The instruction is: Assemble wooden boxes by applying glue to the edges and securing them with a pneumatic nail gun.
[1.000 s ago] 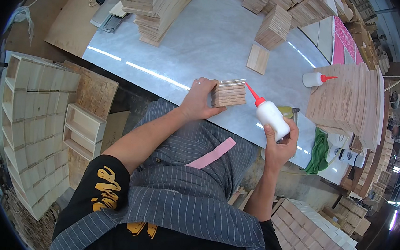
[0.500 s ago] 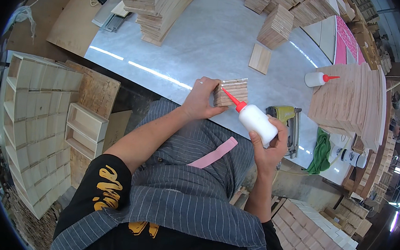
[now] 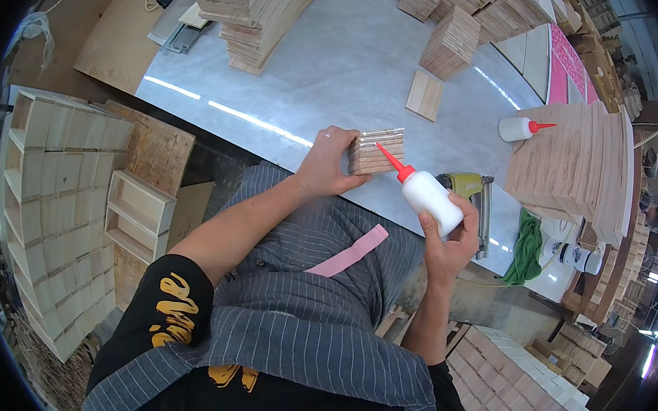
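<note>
My left hand (image 3: 328,161) grips a short stack of small wooden boards (image 3: 379,157) at the table's near edge, thumb on the near side and fingers at the far left corner. Shiny wet lines of glue run along the board edges at the far part of the stack. In my right hand (image 3: 450,234) is a white glue bottle (image 3: 431,200) with a red pointed nozzle, tilted so that its tip meets the stack's upturned edges. A single thin board (image 3: 424,96) lies flat on the table beyond.
A yellow-green nail gun (image 3: 469,193) and a green cloth (image 3: 525,248) lie to the right. A second glue bottle (image 3: 516,129) rests by a large board stack (image 3: 551,157). Tall board stacks (image 3: 256,6) stand at the back. Wooden trays (image 3: 66,208) are piled at left.
My right hand has moved the nozzle tip rightward along the stack's edges. A second glue line now shows beside the far one. My left hand keeps its grip.
</note>
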Demonstrator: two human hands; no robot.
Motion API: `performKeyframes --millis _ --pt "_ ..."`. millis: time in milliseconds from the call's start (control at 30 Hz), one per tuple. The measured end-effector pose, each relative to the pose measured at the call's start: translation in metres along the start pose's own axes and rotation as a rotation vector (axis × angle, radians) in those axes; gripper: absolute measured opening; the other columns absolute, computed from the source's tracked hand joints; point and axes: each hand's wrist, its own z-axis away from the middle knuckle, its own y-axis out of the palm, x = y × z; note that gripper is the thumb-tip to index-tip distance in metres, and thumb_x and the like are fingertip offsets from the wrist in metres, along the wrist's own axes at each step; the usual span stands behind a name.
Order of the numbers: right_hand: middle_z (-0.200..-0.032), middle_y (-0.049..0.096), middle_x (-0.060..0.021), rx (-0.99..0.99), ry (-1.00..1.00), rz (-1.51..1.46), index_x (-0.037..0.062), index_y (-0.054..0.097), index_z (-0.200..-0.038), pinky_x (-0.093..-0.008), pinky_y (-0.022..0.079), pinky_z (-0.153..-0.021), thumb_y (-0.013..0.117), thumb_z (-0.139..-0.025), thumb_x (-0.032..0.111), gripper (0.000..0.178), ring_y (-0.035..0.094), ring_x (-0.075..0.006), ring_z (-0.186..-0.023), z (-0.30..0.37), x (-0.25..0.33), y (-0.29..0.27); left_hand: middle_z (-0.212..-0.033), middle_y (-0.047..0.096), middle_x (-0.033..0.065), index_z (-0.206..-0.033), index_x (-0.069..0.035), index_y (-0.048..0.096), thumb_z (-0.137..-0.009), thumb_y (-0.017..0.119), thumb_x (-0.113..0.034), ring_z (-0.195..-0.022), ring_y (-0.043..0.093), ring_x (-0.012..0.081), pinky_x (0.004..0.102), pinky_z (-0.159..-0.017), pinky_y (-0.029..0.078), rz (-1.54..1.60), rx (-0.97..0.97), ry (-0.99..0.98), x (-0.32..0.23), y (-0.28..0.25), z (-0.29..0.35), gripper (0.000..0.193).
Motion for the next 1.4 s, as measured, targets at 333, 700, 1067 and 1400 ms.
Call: performKeyframes --millis 333,700,1067,1400 --pt "-0.117 0.064 -0.0122 -0.071 0.014 0.038 0.0026 0.062 -0.118 -0.0353 0.053 -0.091 0.087 -0.079 0.01 0.047 0.063 -0.0225 -0.108 -0.005 -0.003 -0.01 -0.107 0.061 0.0147 -0.119 -0.001 0.059 -0.067 0.087 -0.037 -0.102 0.056 0.0331 0.0434 -0.093 0.042 0.009 -0.024 0.015 0.003 0.003 0.0 0.069" --pt "-0.121 0.061 -0.0146 -0.111 -0.001 -0.032 0.0007 0.059 -0.121 -0.036 0.051 -0.094 0.087 -0.08 0.011 0.051 0.061 -0.0234 -0.111 0.0 0.0 -0.008 -0.106 0.061 0.0144 -0.118 -0.001 0.06 -0.067 0.087 -0.037 -0.102 0.056 0.0327 0.0431 -0.093 0.041 0.015 -0.003 -0.005 0.001 0.001 -0.001 0.068" --pt "-0.12 0.064 -0.0162 0.086 -0.1 0.02 0.0012 0.061 -0.12 -0.0365 0.051 -0.093 0.088 -0.079 0.017 0.052 0.062 -0.0267 -0.11 0.003 0.006 0.002 -0.105 0.061 0.0132 -0.12 -0.002 0.06 -0.068 0.088 -0.037 -0.1 0.055 0.0309 0.0417 -0.092 0.04 0.022 -0.014 0.009 0.005 0.004 0.001 0.069" --pt "-0.118 0.066 -0.0155 0.016 -0.057 0.047 0.0027 0.062 -0.117 -0.0366 0.052 -0.092 0.088 -0.077 0.015 0.049 0.064 -0.0266 -0.108 0.002 0.002 -0.001 -0.105 0.061 0.013 -0.12 -0.002 0.06 -0.068 0.087 -0.037 -0.101 0.055 0.0309 0.0418 -0.092 0.04 0.009 -0.012 0.011 0.004 0.003 0.001 0.069"
